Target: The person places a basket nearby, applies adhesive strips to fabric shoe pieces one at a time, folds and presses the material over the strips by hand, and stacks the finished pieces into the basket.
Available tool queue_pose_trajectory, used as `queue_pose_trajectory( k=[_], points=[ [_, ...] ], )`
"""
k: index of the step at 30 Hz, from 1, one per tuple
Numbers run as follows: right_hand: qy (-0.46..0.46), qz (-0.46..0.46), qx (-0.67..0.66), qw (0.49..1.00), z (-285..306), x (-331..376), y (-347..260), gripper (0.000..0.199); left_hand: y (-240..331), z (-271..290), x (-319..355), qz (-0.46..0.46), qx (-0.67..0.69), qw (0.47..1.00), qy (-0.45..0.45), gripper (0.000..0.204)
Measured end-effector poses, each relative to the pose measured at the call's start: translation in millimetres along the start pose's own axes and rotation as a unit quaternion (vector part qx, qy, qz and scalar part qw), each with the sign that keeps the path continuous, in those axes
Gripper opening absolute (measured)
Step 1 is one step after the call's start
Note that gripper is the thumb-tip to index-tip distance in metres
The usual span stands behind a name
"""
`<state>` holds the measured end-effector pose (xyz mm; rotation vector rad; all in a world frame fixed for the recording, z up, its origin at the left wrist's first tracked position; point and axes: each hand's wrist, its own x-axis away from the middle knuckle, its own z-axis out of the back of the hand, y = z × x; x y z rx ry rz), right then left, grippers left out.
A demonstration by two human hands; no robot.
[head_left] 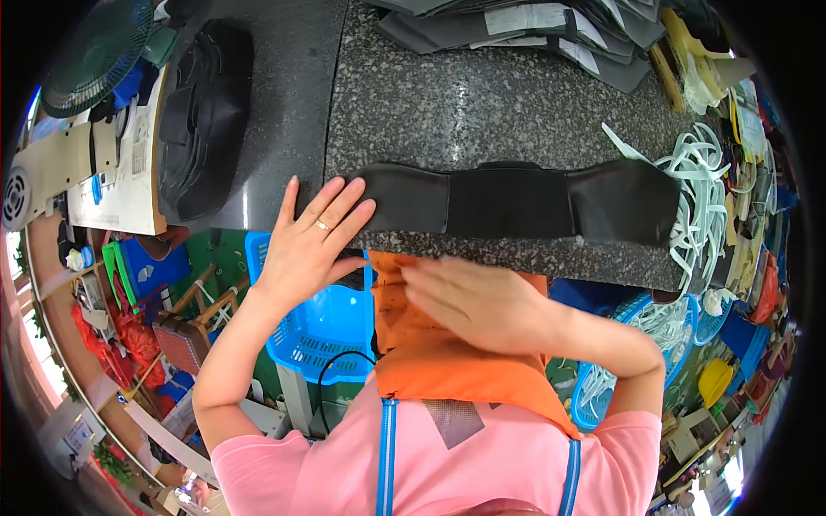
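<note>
A long black band-like piece, with a wider middle panel and smooth ends, lies along the near edge of the speckled stone worktop. My left hand rests flat on its left end, fingers stretched and spread, a ring on one finger. In front of the worktop's edge, over my orange apron, is my right hand. Its fingers are extended, slightly blurred, and nothing shows in them; the palm side is hidden.
Grey sheets are piled at the far side. Pale strips hang over the right corner. Stacked black pieces lie at the left. Below stand a blue basket and another blue basket of strips. A green fan is far left.
</note>
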<state>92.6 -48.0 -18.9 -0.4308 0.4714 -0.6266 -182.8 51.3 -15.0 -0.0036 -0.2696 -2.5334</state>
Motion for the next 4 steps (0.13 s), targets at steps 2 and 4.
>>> queue_pose_trajectory(
  k=[2,4],
  points=[
    [0.055,-0.034,0.076,0.995,23,11,3,0.042,0,2,1,0.010,-0.008,1.000,0.000,0.083],
    [0.112,-0.070,0.149,0.980,46,14,-3,0.041,2,8,0,0.015,0.050,0.997,0.049,0.077]
  ],
)
